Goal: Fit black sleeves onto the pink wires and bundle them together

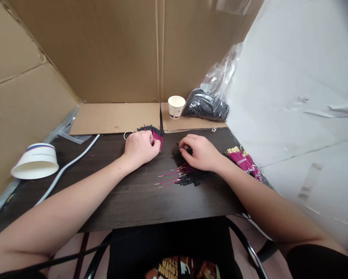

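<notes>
My left hand [141,147] is closed, thumb against curled fingers, over a bundle of magenta wires with black sleeved ends [159,135]. Whatever lies inside its fingers is hidden. To the right, my right hand [199,152] makes a pinch above a pile of short black tubes [192,177]. A small black tube end [177,144] shows at its fingertips. Several loose magenta wires with gold tips [168,180] lie beside the pile, pointing left. Beyond my right wrist lies a tied bundle of magenta wires with gold terminals [240,158].
A paper cup [176,107] stands at the back beside a clear bag of black tubes [207,105]. Another paper cup [35,161] lies upside down at left, near a white cable [66,166]. Cardboard walls [112,50] enclose the dark table [127,209]. A white ring [128,135] lies by my left hand.
</notes>
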Demonstrator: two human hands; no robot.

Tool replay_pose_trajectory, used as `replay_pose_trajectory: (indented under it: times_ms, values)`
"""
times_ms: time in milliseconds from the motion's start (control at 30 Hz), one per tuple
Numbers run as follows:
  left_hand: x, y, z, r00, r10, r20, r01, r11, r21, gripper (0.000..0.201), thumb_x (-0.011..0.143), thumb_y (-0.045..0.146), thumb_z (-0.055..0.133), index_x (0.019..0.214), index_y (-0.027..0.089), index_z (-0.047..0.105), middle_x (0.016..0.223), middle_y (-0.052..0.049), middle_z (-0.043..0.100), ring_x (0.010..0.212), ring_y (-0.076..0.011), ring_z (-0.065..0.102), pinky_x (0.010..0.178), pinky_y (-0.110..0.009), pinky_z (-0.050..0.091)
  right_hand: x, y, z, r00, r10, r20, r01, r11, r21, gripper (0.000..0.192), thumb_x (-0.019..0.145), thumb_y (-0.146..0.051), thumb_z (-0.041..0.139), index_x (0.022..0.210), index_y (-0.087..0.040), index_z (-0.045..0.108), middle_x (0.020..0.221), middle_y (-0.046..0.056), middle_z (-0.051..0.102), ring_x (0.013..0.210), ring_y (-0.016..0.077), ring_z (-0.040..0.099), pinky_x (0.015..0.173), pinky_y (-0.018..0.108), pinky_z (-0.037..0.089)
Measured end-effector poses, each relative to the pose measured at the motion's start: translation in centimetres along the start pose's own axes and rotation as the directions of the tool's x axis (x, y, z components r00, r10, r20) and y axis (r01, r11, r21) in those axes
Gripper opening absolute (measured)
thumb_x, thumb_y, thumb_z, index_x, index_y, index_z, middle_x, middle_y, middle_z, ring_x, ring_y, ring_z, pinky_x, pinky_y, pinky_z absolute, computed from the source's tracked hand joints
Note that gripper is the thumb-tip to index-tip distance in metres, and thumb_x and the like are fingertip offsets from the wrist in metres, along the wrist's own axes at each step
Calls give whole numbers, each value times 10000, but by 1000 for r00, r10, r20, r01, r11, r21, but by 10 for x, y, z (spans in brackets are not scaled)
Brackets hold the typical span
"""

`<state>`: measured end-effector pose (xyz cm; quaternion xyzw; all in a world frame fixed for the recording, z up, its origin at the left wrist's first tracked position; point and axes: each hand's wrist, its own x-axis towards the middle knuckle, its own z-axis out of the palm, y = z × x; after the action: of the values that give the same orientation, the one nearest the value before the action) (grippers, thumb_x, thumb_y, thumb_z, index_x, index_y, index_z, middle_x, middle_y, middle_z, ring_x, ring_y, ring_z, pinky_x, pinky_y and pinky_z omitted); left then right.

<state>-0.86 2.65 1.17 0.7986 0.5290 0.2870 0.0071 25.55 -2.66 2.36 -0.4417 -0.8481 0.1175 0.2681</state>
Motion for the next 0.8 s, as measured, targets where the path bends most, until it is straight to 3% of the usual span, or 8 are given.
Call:
replay_pose_trajectory:
  times_ms: [233,367,500,600,800]
  values:
    - [-2,2,0,995,68,-67,-68,998,-3,260,811,239,694,699,244,459,670,-42,627,644,-226,543,687,-395,436,0,1,-9,993,-10,115,15,999,-45,104,898,-121,674,869,-204,618,860,31,626,790,189,558,724,334,385]
    - [-10,11,0,969,238,-66,-242,968,-68,179,862,223,670,787,235,508,776,-53,641,745,-240,582,771,-414,475,0,-1,-11,982,-19,188,25,999,-31,97,896,-131,679,870,-200,616,863,21,615,760,171,538,707,327,374]
    - [-20,19,2,896,444,25,-420,864,-276,49,950,217,633,904,209,620,844,-52,657,793,-231,603,805,-398,505,0,-3,-13,969,-67,236,61,998,31,104,880,-101,683,885,-194,638,848,7,608,748,160,530,703,316,379]
    - [-23,21,5,863,501,69,-450,822,-349,89,1001,226,626,973,197,706,920,-72,689,868,-246,637,866,-414,534,1,-6,-14,957,-131,259,105,988,112,127,867,-82,710,875,-194,651,825,-6,600,749,156,532,714,308,399]
    - [-22,18,10,847,525,85,-465,808,-361,186,1027,246,671,1037,186,847,973,-96,715,929,-262,652,887,-438,545,0,-15,-13,923,-219,316,135,954,267,81,927,-122,760,902,-192,728,861,6,649,754,158,576,730,312,449]
